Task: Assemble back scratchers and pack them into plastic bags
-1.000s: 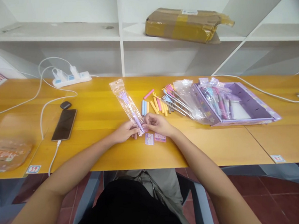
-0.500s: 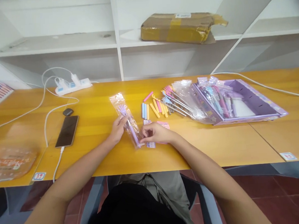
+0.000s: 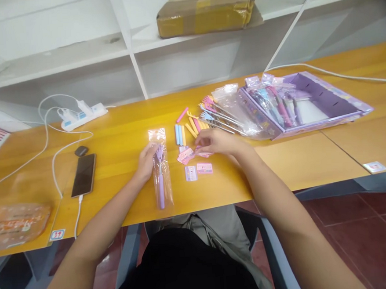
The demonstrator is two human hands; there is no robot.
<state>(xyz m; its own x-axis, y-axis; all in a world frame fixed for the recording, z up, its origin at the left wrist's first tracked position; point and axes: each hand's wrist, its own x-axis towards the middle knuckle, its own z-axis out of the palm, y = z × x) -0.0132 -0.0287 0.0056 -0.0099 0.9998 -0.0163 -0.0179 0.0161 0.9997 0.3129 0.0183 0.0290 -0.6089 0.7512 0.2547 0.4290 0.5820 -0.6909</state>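
My left hand pinches the upper left edge of a clear plastic bag. Inside the bag lies a purple stick with a small hand-shaped head. My right hand is closed at the fingertips on a pink card, over a small pile of cards. Nearer the table edge lie a purple card and another pink card. Blue, yellow and pink tubes are just beyond the cards. Metal rods with hand-shaped heads lie behind my right hand.
A purple box with bagged items stands at the right, beside empty clear bags. A phone, a power strip and cables are at the left. A taped carton sits on the shelf.
My right hand has moved from the bag's lower end up to the cards, uncovering two cards. The bag now lies straighter. The view has tilted and shifted.
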